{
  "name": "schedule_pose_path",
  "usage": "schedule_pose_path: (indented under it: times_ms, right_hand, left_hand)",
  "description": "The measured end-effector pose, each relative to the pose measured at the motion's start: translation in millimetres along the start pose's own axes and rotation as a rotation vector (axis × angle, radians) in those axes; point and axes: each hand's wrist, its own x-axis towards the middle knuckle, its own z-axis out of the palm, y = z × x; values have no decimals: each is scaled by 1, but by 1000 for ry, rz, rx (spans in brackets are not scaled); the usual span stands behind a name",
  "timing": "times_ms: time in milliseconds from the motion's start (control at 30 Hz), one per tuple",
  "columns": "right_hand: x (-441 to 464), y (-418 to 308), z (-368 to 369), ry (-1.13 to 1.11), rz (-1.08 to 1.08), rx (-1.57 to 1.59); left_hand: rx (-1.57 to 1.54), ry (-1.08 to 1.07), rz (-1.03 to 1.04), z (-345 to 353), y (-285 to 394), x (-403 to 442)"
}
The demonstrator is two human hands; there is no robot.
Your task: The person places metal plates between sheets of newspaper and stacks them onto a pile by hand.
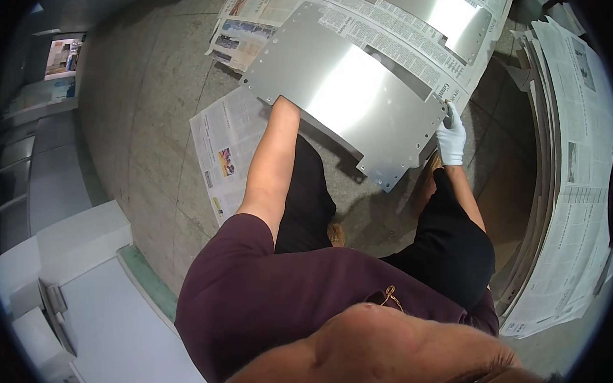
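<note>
A shiny metal sheet [345, 90] with small holes along its ends and cut-out edges is tilted over newspaper and the floor. My bare left forearm [272, 156] reaches to its near edge at a notch; my left hand is hidden beneath the sheet. At the sheet's right end, my right hand [451, 137], in a white glove, is closed round the edge near the corner. A small dark shape shows by its fingers, too small to make out. Behind it, a second metal sheet [451, 20] lies on spread newspaper [248, 35].
A tall curved stack of sheets interleaved with newspaper [582, 149] stands at the right. Another newspaper [216, 143] lies on the grey floor [146, 102] under my left arm. White cabinet-like units [109, 313] line the lower left. My knees are bent below the sheet.
</note>
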Motion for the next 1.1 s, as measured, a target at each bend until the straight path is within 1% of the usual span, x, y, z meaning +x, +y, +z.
schedule_pose_path:
  times_ms: [67, 100, 200, 267, 300, 333, 367, 400, 433, 467, 567, 600, 633, 667, 700, 733, 767, 833, 867, 900, 933, 1000, 1067, 1100]
  right_hand:
    - [0, -12, -2, -5, -51, -92]
    - [0, -23, -2, 16, -116, -75]
    - [13, -50, -18, 84, -661, -630]
    - [14, -74, -22, -86, -499, -353]
    - [17, -74, -24, -97, -720, -436]
    - [11, -99, -32, -110, -796, -615]
    - [12, -81, -19, -99, -736, -638]
    - [7, -94, -20, -270, -624, -751]
    - [1, -98, -29, -291, -683, -753]
    - [-4, -87, -28, -310, -731, -771]
    - [-10, -93, -25, -280, -688, -632]
    - [-11, -98, -24, -268, -685, -591]
    - [-11, -105, -27, -171, -730, -585]
    - [-12, -115, -32, -158, -629, -394]
    - [-13, -124, -38, -143, -526, -201]
    - [-14, -131, -43, -127, -423, -5]
    - [-2, -136, -42, 64, -657, 56]
    - [0, -146, -56, 165, -484, -19]
    - [-8, -152, -73, 119, -317, 104]
    - [-16, -164, -93, 93, -148, 227]
    - [-23, -171, -115, 177, -154, 133]
    - [-37, -189, -143, 397, -17, 471]
    - [-37, -191, -167, 468, -74, 992]
    - [-36, -191, -182, 509, -148, 1062]
  left_hand:
    - [8, 0, 1, 1, 0, 2]
    - [12, 2, 7, 1, -1, 3]
    - [94, 6, 33, -3, -5, 2]
    - [211, -7, 62, -3, -6, 2]
    - [261, -18, 81, -2, -3, 4]
    - [292, -34, 93, 4, 1, 5]
    - [309, -50, 110, 12, 8, 8]
    - [324, -58, 140, 22, 18, 9]
    - [335, -64, 174, 35, 31, 10]
    - [345, -71, 212, 51, 45, 3]
    - [306, -162, 332, 105, 100, -27]
    - [151, -299, 291, 121, 119, -36]
    - [0, -434, 225, 137, 136, -42]
    - [-306, -601, 32, 151, 154, -44]
    - [-245, -778, 150, 172, 166, -59]
    - [-243, -996, 163, 194, 180, -78]
    - [-178, -1035, 203, 208, 183, -89]
    - [-3, -1098, 313, 220, 179, -101]
    - [104, -1122, 383, 222, 170, -104]
    - [123, -1133, 339, 219, 161, -106]
    - [159, -1146, 281, 212, 148, -107]
    - [187, -1132, 34, 182, 104, -90]
    - [254, -984, -222, 147, 65, -83]
    - [329, -894, -295, 126, 42, -79]
